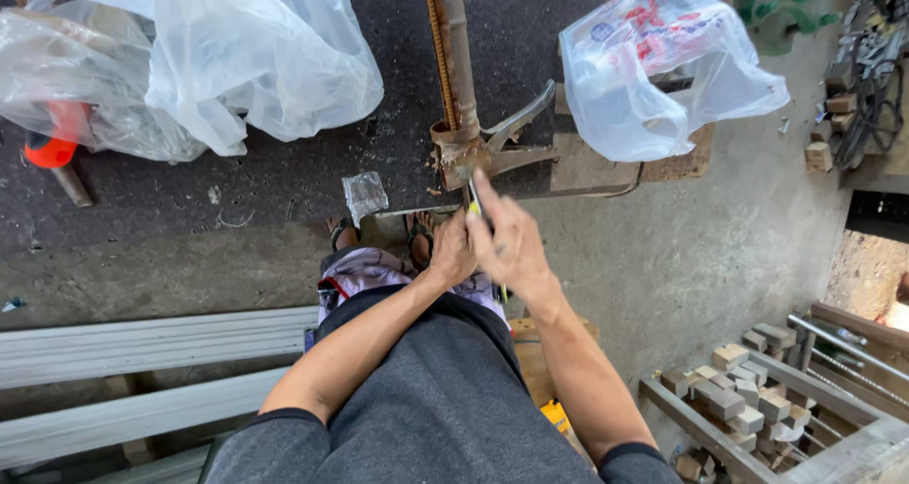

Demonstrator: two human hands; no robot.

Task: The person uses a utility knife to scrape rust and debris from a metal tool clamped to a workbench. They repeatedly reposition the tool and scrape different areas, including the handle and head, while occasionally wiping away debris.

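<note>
Past both hands (488, 242) — white plastic bag (663, 67), packets inside — rusty clamp (473, 143) beside.

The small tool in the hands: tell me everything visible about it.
The small tool is slim, with a yellow-green band and a dark shaft. It is held nearly upright between both hands, the right hand wrapped over it and the left hand pinching it from the side. Most of it is hidden by fingers, so its kind cannot be told. It hangs above the rusty metal clamp.
</note>
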